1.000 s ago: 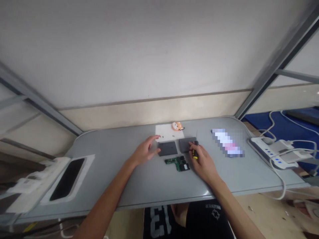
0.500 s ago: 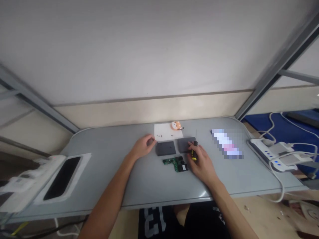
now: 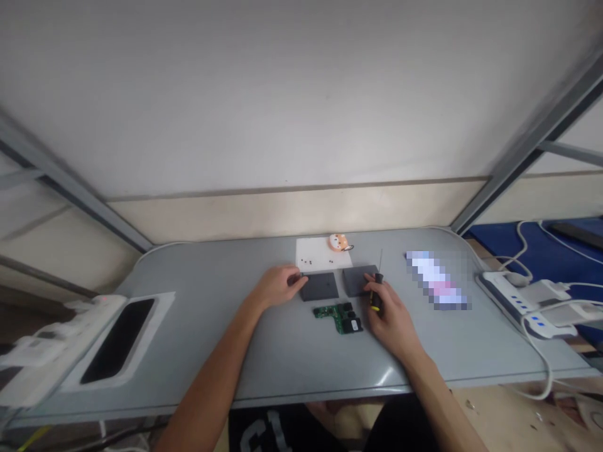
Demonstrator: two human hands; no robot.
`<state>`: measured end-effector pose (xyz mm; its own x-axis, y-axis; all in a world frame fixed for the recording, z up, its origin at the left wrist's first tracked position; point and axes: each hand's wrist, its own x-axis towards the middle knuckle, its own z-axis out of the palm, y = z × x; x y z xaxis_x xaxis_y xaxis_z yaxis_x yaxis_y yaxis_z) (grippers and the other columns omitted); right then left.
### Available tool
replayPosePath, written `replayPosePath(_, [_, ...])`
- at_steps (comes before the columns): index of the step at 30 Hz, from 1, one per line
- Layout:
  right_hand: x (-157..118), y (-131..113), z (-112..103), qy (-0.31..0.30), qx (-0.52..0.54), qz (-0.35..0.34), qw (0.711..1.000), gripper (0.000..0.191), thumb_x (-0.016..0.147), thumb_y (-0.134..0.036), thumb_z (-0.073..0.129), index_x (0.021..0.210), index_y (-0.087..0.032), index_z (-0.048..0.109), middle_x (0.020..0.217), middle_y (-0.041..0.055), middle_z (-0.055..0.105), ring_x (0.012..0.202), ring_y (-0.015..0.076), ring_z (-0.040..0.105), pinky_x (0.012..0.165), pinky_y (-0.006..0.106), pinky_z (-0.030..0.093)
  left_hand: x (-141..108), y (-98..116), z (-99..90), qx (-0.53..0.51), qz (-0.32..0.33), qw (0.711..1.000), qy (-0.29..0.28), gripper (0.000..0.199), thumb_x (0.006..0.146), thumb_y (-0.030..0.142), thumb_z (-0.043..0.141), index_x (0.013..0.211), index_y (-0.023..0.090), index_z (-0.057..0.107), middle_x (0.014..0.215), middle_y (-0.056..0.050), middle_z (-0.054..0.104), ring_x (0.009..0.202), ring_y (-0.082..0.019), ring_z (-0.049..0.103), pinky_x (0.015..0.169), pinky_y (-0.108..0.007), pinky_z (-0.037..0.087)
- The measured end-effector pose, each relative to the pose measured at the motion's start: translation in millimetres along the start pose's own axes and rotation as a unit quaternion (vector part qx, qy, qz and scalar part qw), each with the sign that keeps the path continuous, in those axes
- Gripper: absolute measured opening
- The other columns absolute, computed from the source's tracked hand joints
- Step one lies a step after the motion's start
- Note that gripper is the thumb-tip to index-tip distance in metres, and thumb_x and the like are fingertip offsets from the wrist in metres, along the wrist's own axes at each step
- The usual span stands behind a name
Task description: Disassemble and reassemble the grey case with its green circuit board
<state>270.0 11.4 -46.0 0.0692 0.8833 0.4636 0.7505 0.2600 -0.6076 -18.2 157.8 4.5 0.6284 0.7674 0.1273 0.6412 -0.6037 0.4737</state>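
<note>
Two dark grey, flat rectangular case halves lie side by side on the grey table. At the left case half (image 3: 320,286), my left hand (image 3: 279,285) has its thumb and fingers closed at the upper left corner. My right hand (image 3: 390,317) holds a screwdriver (image 3: 377,295) with a black and yellow handle, its thin shaft pointing up and away. Fingertips of that hand also rest on the right case half (image 3: 355,280). In front of the case halves sits a green circuit board (image 3: 340,319) with black parts.
Behind the case halves, a white sheet (image 3: 313,248) carries several tiny dark screws and an orange-and-white animal-face trinket (image 3: 338,243). A pixelated phone (image 3: 438,280) lies to the right, near a power strip (image 3: 522,307). At left are a black phone (image 3: 120,339) and another power strip (image 3: 61,358).
The camera view has shifted slightly, so everything appears a little lower and further right. My left fingers stay at the left case half's corner; my right hand keeps the screwdriver.
</note>
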Motion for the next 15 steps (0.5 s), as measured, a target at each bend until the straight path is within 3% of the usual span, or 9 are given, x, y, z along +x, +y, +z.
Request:
replayPosePath(7, [0.2, -1.9, -2.1, -0.006, -0.004, -0.021, 1.000, 0.061, 0.071, 0.000, 0.049, 0.124, -0.027, 0.061, 0.147, 0.0100, 0.061, 0.137, 0.0311, 0.057, 0.113, 0.060, 0.048, 0.5, 4.2, -0.1, -0.001, -0.003, 1.000, -0.012, 0.035, 0.096, 0.037, 0.051, 0.065, 0.021, 0.051, 0.067, -0.001, 0.055, 0.062, -0.016, 0.048, 0.061, -0.031, 0.033])
replayPosePath(15, [1.4, -7.7, -5.4, 0.004, -0.011, -0.040, 0.999, 0.056, 0.074, -0.001, 0.050, 0.122, -0.027, 0.059, 0.142, 0.0098, 0.064, 0.135, 0.0308, 0.057, 0.113, 0.060, 0.046, 1.3, 3.0, -1.6, 0.004, 0.002, 1.000, -0.011, 0.035, 0.097, 0.036, 0.050, 0.065, 0.021, 0.051, 0.067, -0.001, 0.055, 0.062, -0.017, 0.048, 0.062, -0.031, 0.033])
